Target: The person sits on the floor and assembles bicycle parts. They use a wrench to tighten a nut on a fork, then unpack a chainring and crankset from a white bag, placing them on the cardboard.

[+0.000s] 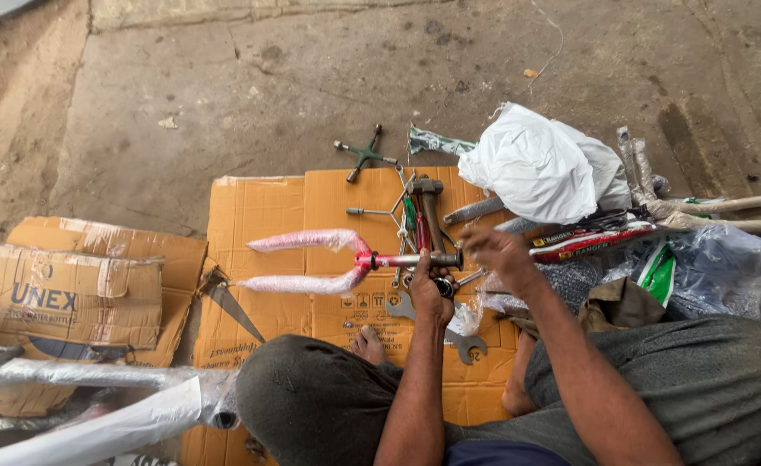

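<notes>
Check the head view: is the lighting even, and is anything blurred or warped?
Head view: soft, even daylight, no hard shadows; mild glare on the white plastic bag; right hand slightly motion-blurred; wide-angle bending at edges; wrapped bicycle fork sharp.
</notes>
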